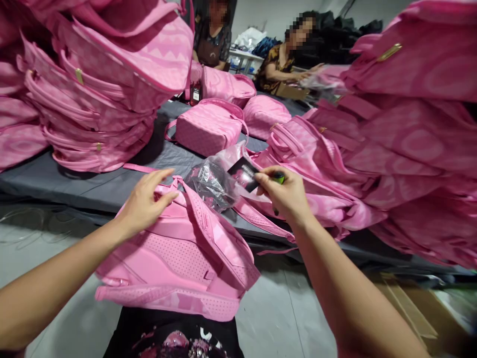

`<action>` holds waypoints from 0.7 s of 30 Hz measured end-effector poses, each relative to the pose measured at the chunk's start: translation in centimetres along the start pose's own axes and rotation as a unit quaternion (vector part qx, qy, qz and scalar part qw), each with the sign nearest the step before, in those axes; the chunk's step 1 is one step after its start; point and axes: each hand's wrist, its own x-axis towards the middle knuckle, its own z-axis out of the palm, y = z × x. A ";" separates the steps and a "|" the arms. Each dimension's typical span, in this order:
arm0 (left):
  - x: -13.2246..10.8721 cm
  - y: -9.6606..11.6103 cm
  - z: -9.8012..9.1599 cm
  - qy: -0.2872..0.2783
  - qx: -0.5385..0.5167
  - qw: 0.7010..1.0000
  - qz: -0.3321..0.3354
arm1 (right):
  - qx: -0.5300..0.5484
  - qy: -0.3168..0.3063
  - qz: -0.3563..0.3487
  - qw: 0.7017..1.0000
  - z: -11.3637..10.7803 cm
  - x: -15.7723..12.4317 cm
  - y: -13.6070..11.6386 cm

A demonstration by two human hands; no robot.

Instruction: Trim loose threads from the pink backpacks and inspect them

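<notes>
A pink backpack (pixel 186 248) rests against my lap, its perforated back panel and shoulder straps facing me. My left hand (pixel 151 199) is over the upper left of this backpack, fingers and thumb apart and holding nothing. Between thumb and fingers, my right hand (pixel 281 191) pinches a black card (pixel 244 174) with pink print. A small green-and-black object (pixel 278 177) also shows in that hand; its kind is partly hidden. Left of the card, a clear plastic bag (pixel 214 181) with dark and pink contents lies on the table edge behind the backpack.
Tall stacks of pink backpacks (pixel 100 89) stand at left and of more backpacks (pixel 417 134) at right, on a grey-covered table (pixel 156 144). Single backpacks (pixel 208 127) lie between them. Two people (pixel 281 64) are across the table. A cardboard box (pixel 406 308) sits at lower right.
</notes>
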 end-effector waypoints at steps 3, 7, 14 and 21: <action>-0.5 3.3 1.6 -0.023 -0.200 0.979 0.002 | 0.049 -0.096 -0.063 0.992 2.4 -3.6 -2.0; -1.7 3.2 2.8 0.007 -0.232 0.972 0.037 | 0.085 -0.180 -0.109 0.974 4.6 -6.1 -2.5; -4.3 0.6 1.4 0.124 -0.026 0.960 0.248 | -0.041 -0.190 -0.366 0.910 6.1 -7.0 -2.8; -5.0 -0.7 1.6 0.142 -0.020 0.954 0.264 | -0.171 -0.152 -0.442 0.867 8.3 -7.9 -3.4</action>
